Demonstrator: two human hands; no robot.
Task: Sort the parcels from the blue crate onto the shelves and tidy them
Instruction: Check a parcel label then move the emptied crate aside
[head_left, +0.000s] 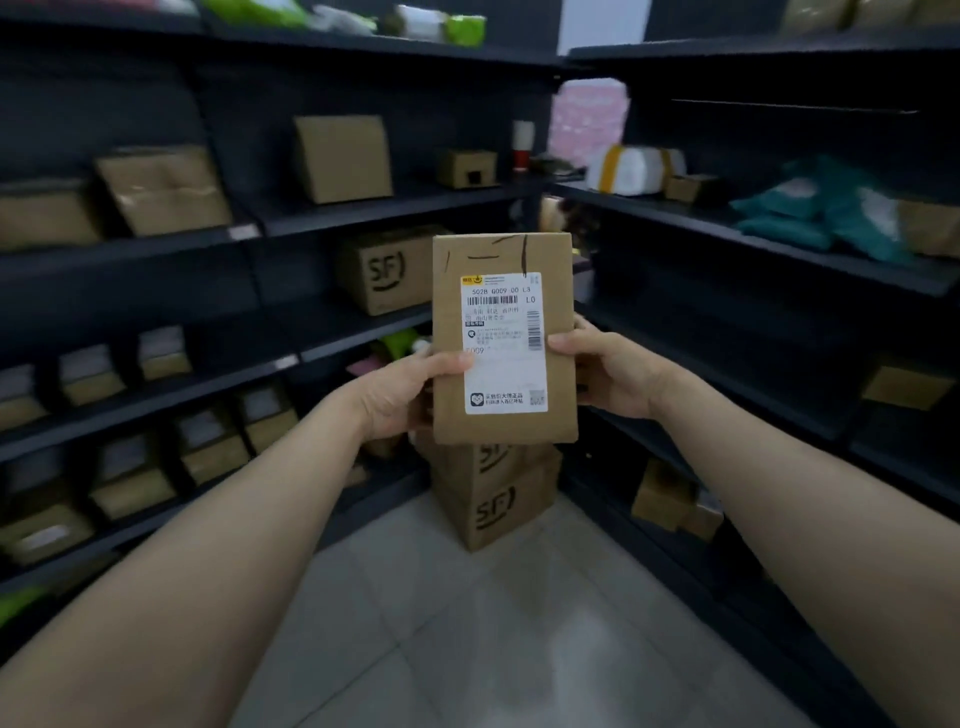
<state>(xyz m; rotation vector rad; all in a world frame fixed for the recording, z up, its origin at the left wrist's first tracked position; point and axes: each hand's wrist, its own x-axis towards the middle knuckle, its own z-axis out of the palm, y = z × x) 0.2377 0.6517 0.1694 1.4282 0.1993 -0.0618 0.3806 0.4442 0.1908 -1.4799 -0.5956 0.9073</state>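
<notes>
I hold a flat brown cardboard parcel (506, 260) upright in front of me, its white shipping label facing me. My left hand (402, 392) grips its left edge, thumb lying on the label. My right hand (605, 369) grips its right edge, thumb over the label's side. Dark shelves (363, 208) stand on the left and on the right (779, 239), meeting at a corner behind the parcel. The blue crate is out of view.
Two stacked SF boxes (493, 499) stand on the tiled floor in the corner, just below the parcel. Brown boxes (343, 156) fill the left shelves in rows. Teal bags (826, 213) and a white taped parcel (634, 169) lie on the right shelf.
</notes>
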